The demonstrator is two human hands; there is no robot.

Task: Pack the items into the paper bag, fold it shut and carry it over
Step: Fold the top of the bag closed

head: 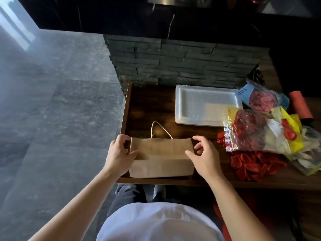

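On the table (pixel 147 105) near its front-left corner: paper bag (pixel 160 157), top folded over, twine handle (pixel 160 129) sticking out behind. Left hand (pixel 119 153) grips the bag's left end, thumb on top. Right hand (pixel 203 155) at the right end, thumb touching, fingers spread loose. White foam tray (pixel 205 105) behind. Balloon packets (pixel 257 131) and loose red balloons (pixel 251 164) to the right.

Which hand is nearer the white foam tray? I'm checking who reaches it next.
Right. The right hand is at the paper bag's right end, just below the white foam tray; the left hand holds the far end.
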